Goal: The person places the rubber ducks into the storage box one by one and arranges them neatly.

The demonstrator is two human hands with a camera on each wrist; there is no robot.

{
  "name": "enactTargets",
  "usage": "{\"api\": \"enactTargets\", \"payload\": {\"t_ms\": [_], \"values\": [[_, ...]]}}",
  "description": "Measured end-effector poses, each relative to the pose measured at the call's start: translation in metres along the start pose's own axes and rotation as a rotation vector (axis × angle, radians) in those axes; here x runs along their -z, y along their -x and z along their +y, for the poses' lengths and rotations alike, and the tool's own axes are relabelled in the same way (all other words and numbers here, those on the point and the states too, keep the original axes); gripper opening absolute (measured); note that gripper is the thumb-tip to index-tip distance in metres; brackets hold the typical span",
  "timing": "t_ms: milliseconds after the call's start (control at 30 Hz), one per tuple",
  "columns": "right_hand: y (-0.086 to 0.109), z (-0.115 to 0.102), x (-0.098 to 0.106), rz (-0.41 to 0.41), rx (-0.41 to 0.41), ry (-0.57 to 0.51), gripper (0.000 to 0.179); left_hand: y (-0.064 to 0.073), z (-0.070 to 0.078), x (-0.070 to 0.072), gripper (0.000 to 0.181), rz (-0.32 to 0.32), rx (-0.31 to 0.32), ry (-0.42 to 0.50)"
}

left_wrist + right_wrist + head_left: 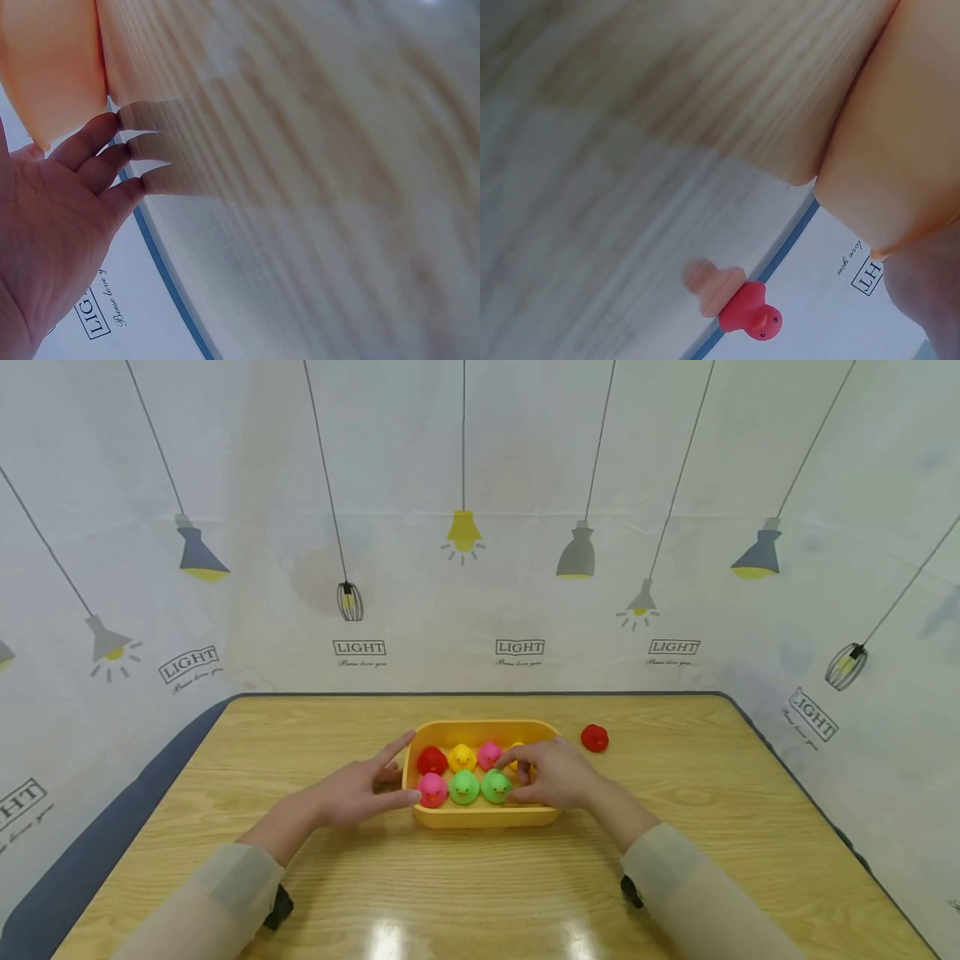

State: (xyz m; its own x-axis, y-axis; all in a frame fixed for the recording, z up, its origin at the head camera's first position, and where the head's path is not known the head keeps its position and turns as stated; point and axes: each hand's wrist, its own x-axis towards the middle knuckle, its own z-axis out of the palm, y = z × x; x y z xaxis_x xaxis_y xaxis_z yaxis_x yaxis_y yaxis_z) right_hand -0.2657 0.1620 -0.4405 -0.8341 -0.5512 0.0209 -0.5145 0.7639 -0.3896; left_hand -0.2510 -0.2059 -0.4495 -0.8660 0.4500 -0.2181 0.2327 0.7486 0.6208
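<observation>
A yellow plastic tray (487,817) on the table holds several toy ducks in two rows. My left hand (352,789) lies against its left end, thumb at the front rim beside a pink duck (432,791), index finger stretched along the back corner. In the left wrist view its other fingers (97,142) extend beside the tray wall. My right hand (558,772) reaches over the tray's right end. Its curled index finger and thumb are at the back and right sides of a green duck (495,787). That hand partly covers a yellow duck (516,752).
A red duck (595,738) sits on the wooden table (480,893), right of the tray and behind my right hand. Inside the tray are another red duck (432,761), a yellow duck (462,757), a pink duck (489,755) and a second green duck (464,787). A lamp-printed curtain (420,635) hangs behind.
</observation>
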Motion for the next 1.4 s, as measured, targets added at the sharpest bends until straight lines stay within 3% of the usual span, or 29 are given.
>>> {"api": "enactTargets", "payload": {"t_ms": [300, 567, 867, 1133, 1400], "values": [[-0.002, 0.005, 0.002, 0.007, 0.025, -0.099, 0.037, 0.002, -0.002, 0.003, 0.101, 0.007, 0.007, -0.009], [0.002, 0.008, 0.004, 0.006, 0.002, -0.364, 0.034, 0.002, -0.004, 0.000, 0.101, 0.007, 0.014, 0.001], [0.017, 0.022, 0.020, 0.224, -0.068, -0.557, 0.035, 0.000, -0.002, -0.006, 0.101, 0.013, 0.011, 0.004], [0.054, 0.052, 0.048, 0.251, -0.172, -0.547, 0.038, 0.000, 0.000, -0.002, 0.100, 0.015, 0.017, 0.007], [0.095, 0.084, 0.057, 0.232, -0.231, -0.487, 0.039, 0.000, -0.001, 0.000, 0.100, 0.004, 0.027, 0.008]]}}
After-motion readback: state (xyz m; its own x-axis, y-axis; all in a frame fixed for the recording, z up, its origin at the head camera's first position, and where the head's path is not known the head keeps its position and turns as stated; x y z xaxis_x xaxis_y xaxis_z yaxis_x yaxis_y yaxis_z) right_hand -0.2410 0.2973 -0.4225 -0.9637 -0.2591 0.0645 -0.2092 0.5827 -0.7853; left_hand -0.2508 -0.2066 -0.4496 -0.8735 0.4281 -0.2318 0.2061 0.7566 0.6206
